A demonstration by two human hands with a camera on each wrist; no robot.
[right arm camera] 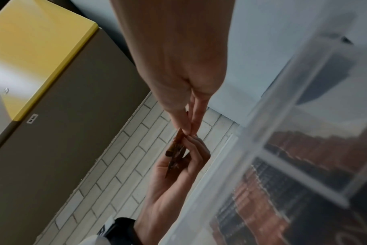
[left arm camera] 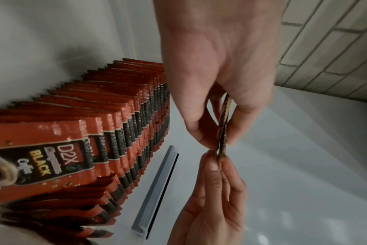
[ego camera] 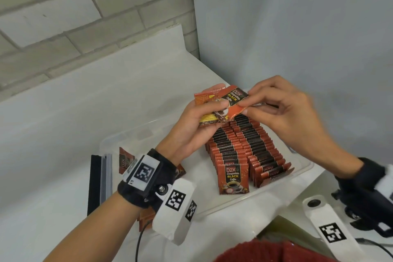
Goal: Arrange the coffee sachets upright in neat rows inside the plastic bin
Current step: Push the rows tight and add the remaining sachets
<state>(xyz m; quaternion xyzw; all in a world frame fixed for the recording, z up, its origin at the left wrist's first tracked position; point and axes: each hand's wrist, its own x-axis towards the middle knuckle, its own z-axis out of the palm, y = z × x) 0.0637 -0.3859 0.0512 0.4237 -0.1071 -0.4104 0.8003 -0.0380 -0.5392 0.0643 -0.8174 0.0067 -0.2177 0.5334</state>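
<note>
A clear plastic bin [ego camera: 306,169] on the white counter holds two long rows of red-and-black coffee sachets [ego camera: 244,147] standing upright, also seen close up [left arm camera: 126,116] from the left wrist. Above the far end of the rows my left hand [ego camera: 220,95] grips a small fanned stack of sachets [ego camera: 209,97]. My right hand [ego camera: 247,102] pinches the corner of the top sachet [ego camera: 232,99] of that stack. In the wrist views the stack shows edge-on [left arm camera: 222,129] between the fingertips of both hands [right arm camera: 188,131].
Loose sachets [ego camera: 125,158] lie by the bin's left end, partly under my left wrist. A black and grey strip [ego camera: 100,181] lies beside them. A brick wall and a plain grey wall close off the back. A yellow-topped cabinet [right arm camera: 31,49] shows in the right wrist view.
</note>
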